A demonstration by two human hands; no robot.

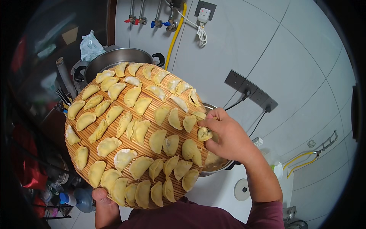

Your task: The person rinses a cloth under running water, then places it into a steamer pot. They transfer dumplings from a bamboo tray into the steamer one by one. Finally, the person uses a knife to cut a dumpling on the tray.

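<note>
A round tray of thin reed or bamboo strips (158,114) is held out before me, bearing several crescent-shaped yellowish dumplings (138,106), some dusted with flour. My left hand (103,199) grips its lower left rim, the thumb on top and the other fingers hidden underneath. At the right rim, my right hand (228,134) pinches a dumpling with dark filling showing (204,134) between thumb and fingers. Below that hand, partly covered by the tray, stands a metal pot (220,169) with pale, cloudy liquid inside.
Beyond the tray is a large steel pot (123,54) with black handles. Wall sockets (251,89) with plugged-in cables sit on the tiled wall. A yellow hose (175,37) runs beside the valves (163,24). A round lid-like disc (242,189) lies on the white surface.
</note>
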